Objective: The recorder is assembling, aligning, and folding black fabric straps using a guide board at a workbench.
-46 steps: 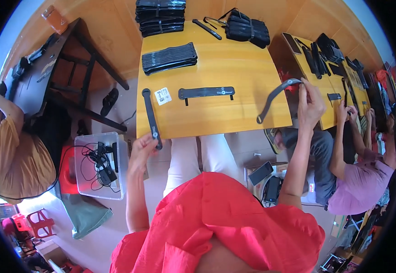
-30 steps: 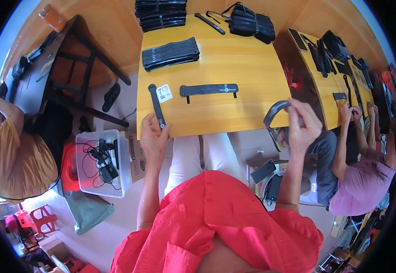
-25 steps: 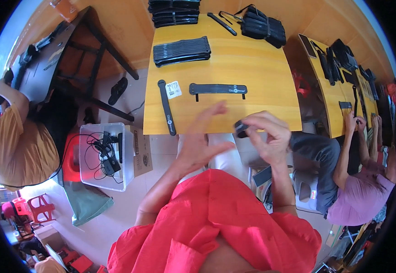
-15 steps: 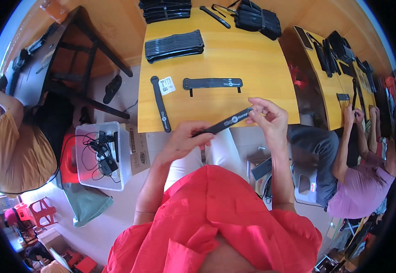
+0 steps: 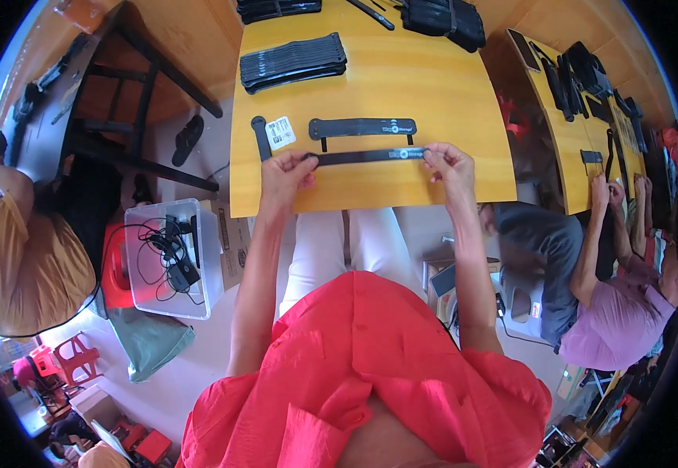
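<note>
Black strap (image 5: 368,157) swung, long axis now crosswise, printed end rightward; left hand (image 5: 286,175), right hand (image 5: 451,170) pinch ends.

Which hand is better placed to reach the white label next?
Likely the left hand: it is nearest the white label, while the right hand holds the black strap at its other end, farther away.

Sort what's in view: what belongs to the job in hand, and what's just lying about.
Apparently in use:
narrow black strap with white print, pinched by the left hand and right hand
broad, flat black strap with two small tabs
neat stack of flat black straps

Probably just lying about:
clear plastic bin of black cables
black slip-on sandal
brown cardboard box
</note>
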Demonstrator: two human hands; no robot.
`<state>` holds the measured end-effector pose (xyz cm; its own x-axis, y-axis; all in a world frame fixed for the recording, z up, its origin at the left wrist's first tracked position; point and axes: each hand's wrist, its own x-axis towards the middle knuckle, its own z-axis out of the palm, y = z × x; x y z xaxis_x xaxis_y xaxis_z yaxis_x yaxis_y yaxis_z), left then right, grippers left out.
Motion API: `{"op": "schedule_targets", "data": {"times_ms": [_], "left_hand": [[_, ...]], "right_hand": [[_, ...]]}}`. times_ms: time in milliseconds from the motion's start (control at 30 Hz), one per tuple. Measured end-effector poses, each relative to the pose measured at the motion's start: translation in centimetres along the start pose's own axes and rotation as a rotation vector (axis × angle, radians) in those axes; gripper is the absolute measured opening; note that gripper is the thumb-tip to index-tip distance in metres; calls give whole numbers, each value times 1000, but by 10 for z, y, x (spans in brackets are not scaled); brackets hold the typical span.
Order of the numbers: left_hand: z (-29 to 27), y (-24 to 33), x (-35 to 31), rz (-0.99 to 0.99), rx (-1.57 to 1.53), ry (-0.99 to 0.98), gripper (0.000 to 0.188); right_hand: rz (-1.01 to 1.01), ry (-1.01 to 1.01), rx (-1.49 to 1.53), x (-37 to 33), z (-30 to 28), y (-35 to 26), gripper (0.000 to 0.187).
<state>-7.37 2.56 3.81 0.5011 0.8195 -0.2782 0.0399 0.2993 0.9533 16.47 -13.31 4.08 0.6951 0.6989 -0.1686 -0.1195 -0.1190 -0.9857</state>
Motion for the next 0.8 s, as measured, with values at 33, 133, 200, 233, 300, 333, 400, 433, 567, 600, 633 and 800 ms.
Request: {"op": "schedule_targets", "data": {"times_ms": [33,133,200,233,300,333,400,433,567,600,633,800], "left_hand": [[1,-1,7,3,-27,28,12],[-1,-5,23,18,-18,48,13],[2,-11,31,-6,-10,53,16],[3,-13,34,0,-15,72,16],[2,-18,37,-1,-23,94,17],[4,-17,38,36,75,112,17],[6,-20,41,70,172,129,16],[7,-23,43,153,295,186,15],[11,-29,47,376,473,321,14],[12,-30,48,373,472,322,14],[13,-31,49,366,457,331,14],[15,-34,52,363,435,347,13]], "right_hand": [[7,2,-2,6,2,2,13],[15,36,-27,23,9,9,10],[-27,40,-6,31,10,14,9],[-22,42,-11,33,13,14,9],[-17,67,23,35,18,12,8],[-13,69,23,39,15,17,8],[-87,34,-7,48,9,33,10],[-84,33,-8,51,10,36,10],[-106,89,-176,56,13,42,10],[-130,106,-226,56,14,43,10],[-129,105,-228,57,15,44,10],[-217,177,-172,61,16,53,10]]}}
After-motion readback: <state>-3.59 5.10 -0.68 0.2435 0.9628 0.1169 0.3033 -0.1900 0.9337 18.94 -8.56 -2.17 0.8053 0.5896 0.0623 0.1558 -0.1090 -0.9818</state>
